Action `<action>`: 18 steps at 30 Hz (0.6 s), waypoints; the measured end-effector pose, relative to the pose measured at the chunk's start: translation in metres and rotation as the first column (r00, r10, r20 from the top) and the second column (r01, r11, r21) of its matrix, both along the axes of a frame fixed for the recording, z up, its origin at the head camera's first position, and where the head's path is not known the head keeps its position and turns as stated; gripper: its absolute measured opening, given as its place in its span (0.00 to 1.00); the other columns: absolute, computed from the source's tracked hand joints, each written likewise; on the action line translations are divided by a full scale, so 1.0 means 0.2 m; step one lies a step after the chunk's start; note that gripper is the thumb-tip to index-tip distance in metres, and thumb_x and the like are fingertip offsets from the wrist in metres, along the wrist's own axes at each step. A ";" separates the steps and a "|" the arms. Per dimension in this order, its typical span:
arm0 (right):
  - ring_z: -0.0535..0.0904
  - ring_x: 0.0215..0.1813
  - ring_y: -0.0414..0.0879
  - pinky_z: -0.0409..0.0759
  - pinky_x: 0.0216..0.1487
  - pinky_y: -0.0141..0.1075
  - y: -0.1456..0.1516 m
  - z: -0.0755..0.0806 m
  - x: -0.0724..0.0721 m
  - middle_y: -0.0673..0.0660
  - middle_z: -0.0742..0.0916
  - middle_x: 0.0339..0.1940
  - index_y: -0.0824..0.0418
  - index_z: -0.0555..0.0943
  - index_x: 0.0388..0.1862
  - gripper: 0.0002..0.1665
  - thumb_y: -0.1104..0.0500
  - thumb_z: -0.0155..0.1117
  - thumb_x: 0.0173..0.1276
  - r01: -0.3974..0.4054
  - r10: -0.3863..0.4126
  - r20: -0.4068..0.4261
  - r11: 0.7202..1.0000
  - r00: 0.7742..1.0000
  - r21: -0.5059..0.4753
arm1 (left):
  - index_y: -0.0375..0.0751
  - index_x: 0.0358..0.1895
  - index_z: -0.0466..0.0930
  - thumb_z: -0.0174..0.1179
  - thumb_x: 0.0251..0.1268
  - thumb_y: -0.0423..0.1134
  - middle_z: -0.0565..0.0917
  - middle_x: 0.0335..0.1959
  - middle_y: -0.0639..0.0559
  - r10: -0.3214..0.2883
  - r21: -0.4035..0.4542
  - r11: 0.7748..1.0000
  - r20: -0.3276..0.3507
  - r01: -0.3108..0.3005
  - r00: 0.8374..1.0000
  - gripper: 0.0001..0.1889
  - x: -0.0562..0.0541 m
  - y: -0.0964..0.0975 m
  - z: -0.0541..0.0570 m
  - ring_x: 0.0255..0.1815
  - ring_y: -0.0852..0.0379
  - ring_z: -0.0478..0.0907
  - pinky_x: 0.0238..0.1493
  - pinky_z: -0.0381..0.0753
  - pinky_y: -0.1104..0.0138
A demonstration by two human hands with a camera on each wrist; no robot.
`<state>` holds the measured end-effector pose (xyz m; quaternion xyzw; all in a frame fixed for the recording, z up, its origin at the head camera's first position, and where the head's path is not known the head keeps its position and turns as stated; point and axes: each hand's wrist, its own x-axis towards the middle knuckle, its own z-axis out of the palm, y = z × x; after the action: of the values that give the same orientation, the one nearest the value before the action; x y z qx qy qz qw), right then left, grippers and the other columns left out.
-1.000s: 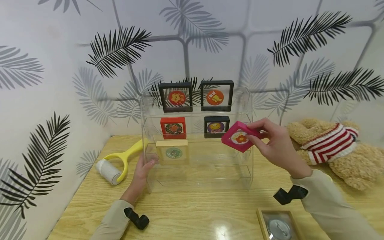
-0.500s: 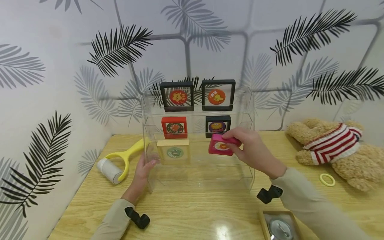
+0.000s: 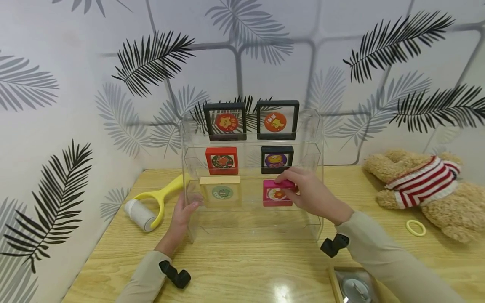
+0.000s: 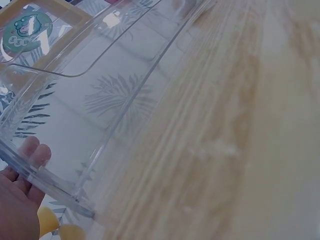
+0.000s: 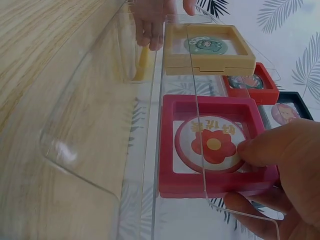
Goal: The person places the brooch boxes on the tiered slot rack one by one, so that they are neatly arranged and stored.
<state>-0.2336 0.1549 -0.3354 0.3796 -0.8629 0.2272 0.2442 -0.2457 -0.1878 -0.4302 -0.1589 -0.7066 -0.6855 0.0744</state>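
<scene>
A clear stepped display rack (image 3: 250, 232) stands on the wooden table. My left hand (image 3: 182, 213) grips its left side panel, and in the left wrist view the fingers wrap round that clear edge. With my right hand (image 3: 312, 194) I pinch a small pink display frame (image 5: 172, 145) between thumb and fingers. Inside the frame is a round badge (image 5: 214, 142) with a red flower. It sits upright on the lowest tier, behind the clear front lip. On the same tier to the left stands a cream frame (image 3: 221, 192) with a green badge.
The middle tier holds a red frame (image 3: 222, 161) and a small black frame (image 3: 277, 160). Two larger black frames fill the top tier, one being the left frame (image 3: 225, 122). Around lie a lint roller (image 3: 142, 215), teddy bear (image 3: 424, 181), yellow ring (image 3: 415, 227) and wooden-rimmed box (image 3: 333, 282).
My right hand has brought the pink frame left and down from beside the rack onto the lowest tier, turning it from tilted to level. The left hand has stayed on the rack.
</scene>
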 end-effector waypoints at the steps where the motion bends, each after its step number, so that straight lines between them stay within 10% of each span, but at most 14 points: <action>1: 0.80 0.35 0.43 0.81 0.33 0.36 0.00 0.00 0.00 0.56 0.85 0.36 0.60 0.80 0.40 0.14 0.68 0.71 0.55 0.000 0.000 0.001 1.000 1.000 -0.001 | 0.26 0.71 0.50 0.43 0.65 0.31 0.76 0.40 0.66 0.001 0.001 1.000 0.000 -0.001 1.000 0.31 0.00 0.00 0.00 0.42 0.70 0.76 0.53 0.69 0.77; 18: 0.81 0.40 0.47 0.82 0.34 0.38 0.07 0.04 0.04 0.56 0.84 0.42 0.62 0.79 0.41 0.17 0.72 0.70 0.52 -0.023 0.019 -0.127 0.999 0.992 -0.027 | 0.30 0.72 0.51 0.44 0.65 0.33 0.75 0.43 0.61 0.007 -0.020 1.000 0.002 -0.007 1.000 0.31 -0.01 0.00 0.00 0.44 0.68 0.76 0.54 0.68 0.77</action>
<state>-0.2257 0.1684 -0.3282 0.3987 -0.8384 0.2175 0.3015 -0.2468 -0.1879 -0.4308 -0.1563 -0.7140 -0.6783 0.0746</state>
